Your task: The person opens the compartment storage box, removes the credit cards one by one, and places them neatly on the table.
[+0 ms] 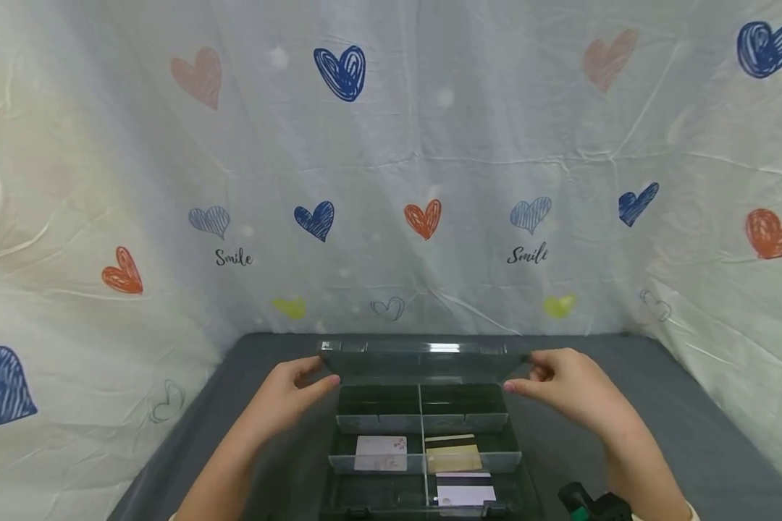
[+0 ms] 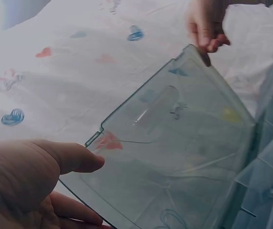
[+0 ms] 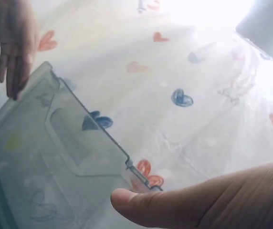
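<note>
A translucent grey-green lid [image 1: 423, 364] stands raised at the back of a compartment box [image 1: 422, 463]. My left hand [image 1: 289, 391] holds the lid's left edge, thumb in front and fingers behind; the left wrist view shows this hand [image 2: 36, 181] at the lid [image 2: 165, 138]. At the opposite edge my right hand [image 1: 573, 387] holds the lid between thumb and fingers. Its thumb lies by a corner of the lid [image 3: 69, 138] in the right wrist view, where the hand [image 3: 203, 198] hides its other fingers.
Inside the box lie a white card [image 1: 381, 453], a yellowish card [image 1: 454, 457] and a white card with a dark stripe [image 1: 465, 495]. A small black object [image 1: 593, 504] is near the right forearm. Behind the grey table [image 1: 678, 434] hangs a heart-patterned curtain [image 1: 378, 166].
</note>
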`<state>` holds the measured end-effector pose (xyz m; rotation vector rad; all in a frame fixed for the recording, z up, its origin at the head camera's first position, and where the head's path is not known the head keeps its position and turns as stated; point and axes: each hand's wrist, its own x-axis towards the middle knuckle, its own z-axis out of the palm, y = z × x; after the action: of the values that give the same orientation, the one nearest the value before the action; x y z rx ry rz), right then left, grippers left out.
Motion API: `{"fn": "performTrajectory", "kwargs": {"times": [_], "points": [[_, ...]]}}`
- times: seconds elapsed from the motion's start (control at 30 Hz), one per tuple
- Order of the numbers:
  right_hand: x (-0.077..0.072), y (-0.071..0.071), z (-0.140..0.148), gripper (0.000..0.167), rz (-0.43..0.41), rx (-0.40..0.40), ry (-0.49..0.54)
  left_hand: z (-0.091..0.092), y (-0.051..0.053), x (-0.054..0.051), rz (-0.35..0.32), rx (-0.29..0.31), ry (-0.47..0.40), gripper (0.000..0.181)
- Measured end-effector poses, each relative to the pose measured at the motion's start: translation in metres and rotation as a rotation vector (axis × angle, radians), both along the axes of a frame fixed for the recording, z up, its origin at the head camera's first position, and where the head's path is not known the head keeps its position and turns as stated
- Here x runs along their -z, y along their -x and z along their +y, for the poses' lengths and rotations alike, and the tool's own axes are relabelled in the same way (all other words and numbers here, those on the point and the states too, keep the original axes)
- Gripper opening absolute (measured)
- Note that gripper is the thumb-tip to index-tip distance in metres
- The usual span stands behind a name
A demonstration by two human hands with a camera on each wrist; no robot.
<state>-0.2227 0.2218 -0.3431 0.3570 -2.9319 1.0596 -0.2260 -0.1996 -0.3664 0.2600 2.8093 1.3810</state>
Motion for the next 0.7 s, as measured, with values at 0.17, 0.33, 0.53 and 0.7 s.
{"fn": "performTrajectory", "kwargs": {"times": [0.17,0.33,0.53,0.7], "points": [[0.009,0.014,0.011,0.042,0.047,-0.082,0.082,-0.004,0.018,0.005,-0.003,0.044,-0.095,0.072],[0.020,0.028,0.021,0.073,0.078,-0.152,0.162,-0.006,0.034,0.014,-0.032,0.085,-0.204,0.075],[0.033,0.042,0.030,0.084,0.001,-0.255,0.231,-0.005,0.048,0.031,-0.103,0.109,-0.283,0.082],[0.048,0.053,0.031,0.084,-0.038,-0.341,0.306,-0.006,0.057,0.043,-0.127,0.121,-0.317,0.081]]}}
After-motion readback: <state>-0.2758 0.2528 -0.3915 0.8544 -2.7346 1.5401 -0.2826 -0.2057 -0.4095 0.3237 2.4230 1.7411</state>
